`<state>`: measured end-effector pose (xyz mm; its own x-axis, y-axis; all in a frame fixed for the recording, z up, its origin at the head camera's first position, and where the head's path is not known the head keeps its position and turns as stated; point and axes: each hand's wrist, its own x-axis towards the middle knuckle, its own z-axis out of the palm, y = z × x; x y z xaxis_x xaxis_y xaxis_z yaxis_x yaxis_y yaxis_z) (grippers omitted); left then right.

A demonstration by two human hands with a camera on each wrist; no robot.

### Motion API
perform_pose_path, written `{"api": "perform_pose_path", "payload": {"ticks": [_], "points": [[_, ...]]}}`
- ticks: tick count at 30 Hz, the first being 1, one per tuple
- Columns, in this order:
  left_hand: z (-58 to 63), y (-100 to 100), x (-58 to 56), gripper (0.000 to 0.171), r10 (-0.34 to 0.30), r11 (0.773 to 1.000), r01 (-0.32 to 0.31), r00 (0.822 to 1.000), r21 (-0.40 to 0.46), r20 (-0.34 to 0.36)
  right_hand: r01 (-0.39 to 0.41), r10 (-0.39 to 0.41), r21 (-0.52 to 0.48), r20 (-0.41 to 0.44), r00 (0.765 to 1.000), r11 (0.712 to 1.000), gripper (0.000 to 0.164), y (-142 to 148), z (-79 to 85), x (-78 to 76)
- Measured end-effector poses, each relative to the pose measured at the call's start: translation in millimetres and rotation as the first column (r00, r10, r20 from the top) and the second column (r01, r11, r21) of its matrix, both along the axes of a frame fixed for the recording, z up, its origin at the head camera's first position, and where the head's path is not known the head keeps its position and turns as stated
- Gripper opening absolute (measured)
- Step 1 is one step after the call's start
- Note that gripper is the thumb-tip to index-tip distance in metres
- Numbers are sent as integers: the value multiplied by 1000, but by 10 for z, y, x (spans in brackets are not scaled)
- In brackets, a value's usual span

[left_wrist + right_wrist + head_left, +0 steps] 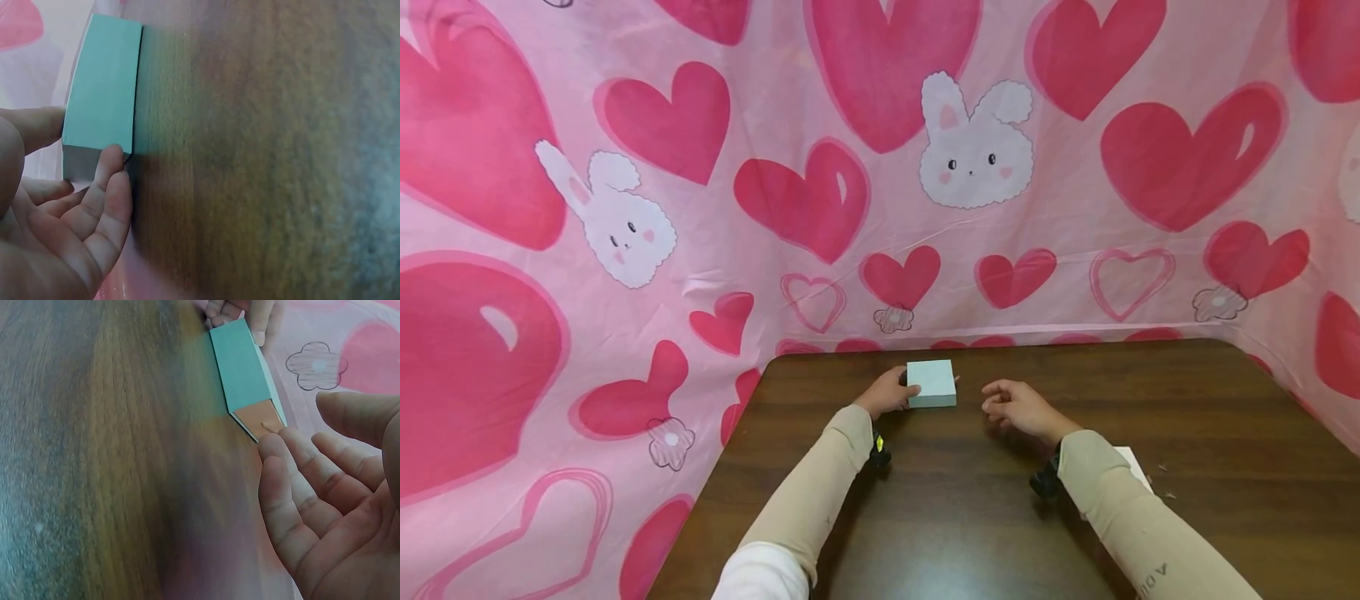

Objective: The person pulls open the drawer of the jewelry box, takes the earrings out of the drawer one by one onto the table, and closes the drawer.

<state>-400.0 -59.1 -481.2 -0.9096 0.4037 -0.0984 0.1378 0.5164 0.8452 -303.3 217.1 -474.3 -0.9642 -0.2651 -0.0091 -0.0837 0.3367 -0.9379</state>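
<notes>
Box (931,380) in L hand (887,392); white item (1134,465) part-hid bhnd R sleeve (1120,504).

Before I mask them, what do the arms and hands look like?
Left sleeve: beige, with white cloth nearer the elbow. Right sleeve: beige, dark lettering. Left wrist device: black, bright yellow patch. Right wrist device: black. Left hand, right hand: ungloved.

Head view. Left sleeve (805,504), 7 o'clock: beige, paler cuff (852,422); white fabric (763,573) at elbow end. Right sleeve (1138,517), 4 o'clock: beige, dark lettering (1152,579). Black left wrist unit (882,458), yellow-green patch (880,442); black right wrist unit (1045,482).
</notes>
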Motion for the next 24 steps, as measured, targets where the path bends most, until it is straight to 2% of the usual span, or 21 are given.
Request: {"api": "perform_pose_path", "payload": {"ticks": [8,16,24], "points": [[9,-30,41,56,-41,998,41,999,-49,9,-17,17,4,-14,1000,1000,40,-45,-4,-18],[18,-23,117,62,-63,997,63,998,-41,6,-8,8,17,-14,1000,1000,38,-117,10,-20],[52,-38,205,58,-84,995,84,996,-56,-1,-23,23,20,-8,1000,1000,40,-181,11,-18]]}}
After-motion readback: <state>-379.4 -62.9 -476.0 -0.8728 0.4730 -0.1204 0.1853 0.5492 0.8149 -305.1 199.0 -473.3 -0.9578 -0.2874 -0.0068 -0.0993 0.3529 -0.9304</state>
